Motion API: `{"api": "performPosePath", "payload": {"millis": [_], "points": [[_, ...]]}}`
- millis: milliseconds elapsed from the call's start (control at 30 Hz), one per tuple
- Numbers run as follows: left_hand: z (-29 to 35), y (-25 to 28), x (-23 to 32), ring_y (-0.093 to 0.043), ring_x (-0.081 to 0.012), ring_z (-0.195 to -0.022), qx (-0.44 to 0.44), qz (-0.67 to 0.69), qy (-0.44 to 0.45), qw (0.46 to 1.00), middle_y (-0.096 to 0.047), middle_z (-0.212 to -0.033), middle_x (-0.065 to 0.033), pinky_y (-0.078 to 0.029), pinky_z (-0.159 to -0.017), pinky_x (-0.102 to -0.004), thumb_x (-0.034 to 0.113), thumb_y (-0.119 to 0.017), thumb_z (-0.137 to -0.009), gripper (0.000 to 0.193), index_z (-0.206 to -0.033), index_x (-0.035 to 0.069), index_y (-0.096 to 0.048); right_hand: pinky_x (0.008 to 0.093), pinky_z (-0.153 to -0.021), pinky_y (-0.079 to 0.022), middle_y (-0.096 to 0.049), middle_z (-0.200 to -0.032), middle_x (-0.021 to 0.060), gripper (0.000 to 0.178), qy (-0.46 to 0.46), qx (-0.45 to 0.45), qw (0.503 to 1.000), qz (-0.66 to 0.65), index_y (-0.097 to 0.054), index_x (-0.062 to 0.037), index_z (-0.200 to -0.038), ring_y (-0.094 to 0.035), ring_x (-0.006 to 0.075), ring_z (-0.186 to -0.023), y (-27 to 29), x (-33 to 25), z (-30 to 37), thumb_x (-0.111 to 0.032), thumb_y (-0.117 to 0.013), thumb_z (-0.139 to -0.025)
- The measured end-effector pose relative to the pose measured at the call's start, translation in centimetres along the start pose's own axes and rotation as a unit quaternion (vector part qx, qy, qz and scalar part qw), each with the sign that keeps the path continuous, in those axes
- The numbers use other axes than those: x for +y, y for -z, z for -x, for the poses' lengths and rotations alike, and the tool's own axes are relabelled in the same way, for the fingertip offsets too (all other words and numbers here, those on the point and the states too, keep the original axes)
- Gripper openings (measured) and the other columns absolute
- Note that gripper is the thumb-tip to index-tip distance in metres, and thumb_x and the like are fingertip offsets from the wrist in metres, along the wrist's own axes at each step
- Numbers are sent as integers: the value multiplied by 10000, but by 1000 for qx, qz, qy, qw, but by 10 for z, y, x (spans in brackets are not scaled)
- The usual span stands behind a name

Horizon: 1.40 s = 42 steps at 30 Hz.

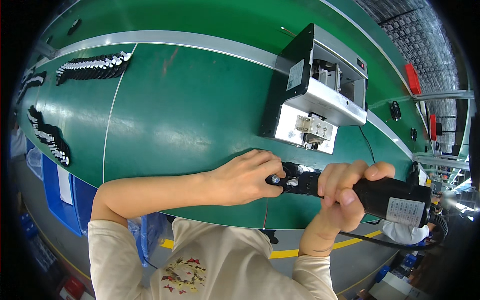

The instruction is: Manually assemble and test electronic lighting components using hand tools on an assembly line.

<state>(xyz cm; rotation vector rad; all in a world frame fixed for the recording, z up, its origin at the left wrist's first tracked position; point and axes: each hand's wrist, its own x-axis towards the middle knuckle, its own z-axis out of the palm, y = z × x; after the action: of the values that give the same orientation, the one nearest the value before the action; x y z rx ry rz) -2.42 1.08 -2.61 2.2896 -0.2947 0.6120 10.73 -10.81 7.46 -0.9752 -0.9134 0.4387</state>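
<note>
My right hand (342,192) is wrapped round a black electric screwdriver (387,197) held nearly level, its nose pointing left. A pale label sits on its body, and a black cable leaves its rear end. Over the green table near its front edge, my left hand (245,177) pinches a small black part with a round metal piece (275,179) showing between the fingers. The screwdriver's nose (307,182) reaches up to this part. My fingers hide most of the part, and I cannot tell whether the tip touches it.
A grey and black bench machine (320,95) with a metal fixture (316,129) stands just beyond my hands. Rows of black parts with silvery pieces (95,67) lie at the left. A blue bin (62,195) is below the table's left edge. Red trays (412,78) sit far right.
</note>
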Motion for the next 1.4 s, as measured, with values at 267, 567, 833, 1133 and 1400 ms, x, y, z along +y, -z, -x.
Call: {"api": "performPosePath", "payload": {"millis": [267, 567, 833, 1133, 1400], "points": [[1, 2, 0, -542, -316, -1129, -32, 1, 17, 999, -570, -1084, -74, -444, -989, -457, 137, -642, -755, 188, -929, 153, -711, 300, -430, -421, -464, -617, 40, 346, 20, -46, 997, 62, -390, -76, -1036, -444, 132, -413, -7, 7, 3, 5, -617, -787], [1, 3, 0, -534, -306, -1118, -32, -2, 15, 999, -565, -1076, -84, -426, -988, -444, 156, -625, -756, 182, -918, 143, -709, 335, -489, -459, -492, -633, 54, 385, -4, -80, 995, 57, -391, -80, -1037, -482, 161, -483, -3, 4, 6, 9, -673, -790], [4, -1, -1, -524, -326, -1155, -44, -15, 6, 999, -547, -1122, -90, -421, -1022, -468, 145, -621, -787, 207, -980, 154, -697, 291, -508, -376, -382, -632, 9, 421, 76, -56, 995, -23, -420, -86, -1225, -400, 105, -483, 3, -18, -41, -40, -546, -826], [5, 0, -3, -517, -337, -1156, -52, -11, 5, 999, -544, -1122, -85, -425, -1014, -460, 135, -639, -770, 222, -983, 154, -696, 275, -483, -370, -381, -634, 12, 406, 50, 19, 996, 71, -465, -85, -1181, -352, 99, -466, -9, 2, -64, -52, -503, -778], [7, -1, -2, -516, -330, -1159, -46, -10, 6, 999, -543, -1135, -79, -427, -998, -442, 143, -627, -752, 239, -981, 156, -694, 318, -446, -425, -456, -621, 56, 455, 67, -74, 995, -1, -349, -35, -1235, -458, 156, -444, 4, -10, -32, -5, -556, -831]]}}
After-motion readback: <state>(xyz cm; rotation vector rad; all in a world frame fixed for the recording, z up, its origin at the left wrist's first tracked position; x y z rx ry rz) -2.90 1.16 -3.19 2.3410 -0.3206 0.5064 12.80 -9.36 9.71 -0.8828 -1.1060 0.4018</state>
